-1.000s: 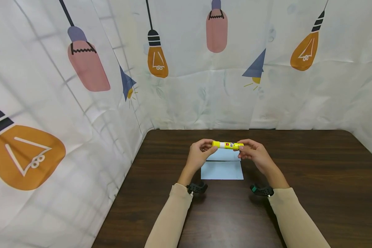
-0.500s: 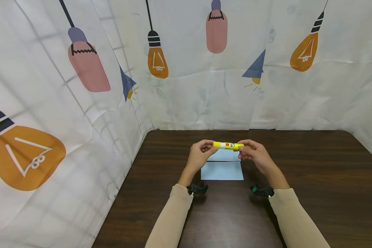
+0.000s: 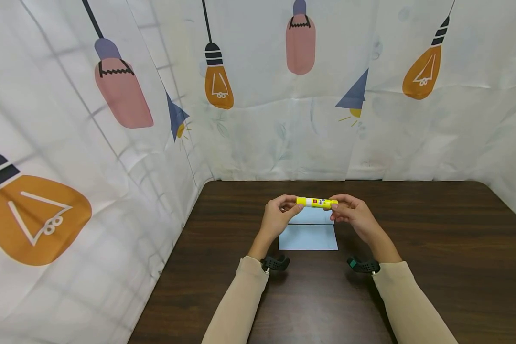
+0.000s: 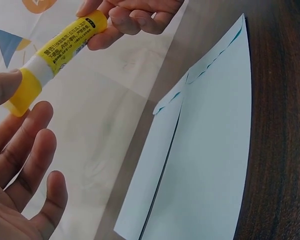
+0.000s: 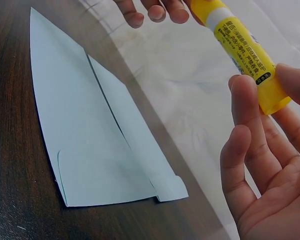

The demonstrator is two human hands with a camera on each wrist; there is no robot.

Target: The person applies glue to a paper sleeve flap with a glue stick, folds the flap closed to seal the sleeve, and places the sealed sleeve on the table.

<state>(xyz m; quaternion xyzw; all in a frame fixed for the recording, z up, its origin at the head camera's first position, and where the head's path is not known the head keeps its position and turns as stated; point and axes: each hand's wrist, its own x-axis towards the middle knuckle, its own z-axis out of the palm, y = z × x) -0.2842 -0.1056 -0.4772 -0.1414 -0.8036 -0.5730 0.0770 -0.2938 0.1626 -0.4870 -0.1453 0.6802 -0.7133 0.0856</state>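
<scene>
Between my two hands is a yellow glue stick [image 3: 319,203] with a white band, held level above the table. My left hand [image 3: 276,218] pinches its yellow cap end [image 4: 24,94] between thumb and fingers, the other fingers spread loosely below. At the opposite end, the fingers and thumb of my right hand [image 3: 358,217] pinch the yellow base [image 5: 276,97]. Under the glue stick lies a folded light-blue paper [image 3: 308,237], with a dark line running across it where two edges meet. Both wrist views show its small side flaps, slightly raised.
The dark wooden table [image 3: 434,248] spreads out around the paper. A white curtain [image 3: 258,138] printed with lamps and bulbs hangs along the back and left sides. Black bands [image 3: 276,262] sit on both wrists.
My left hand has shifted very slightly to the right along with the cap end of the glue stick. My right hand and the paper stay practically where they were.
</scene>
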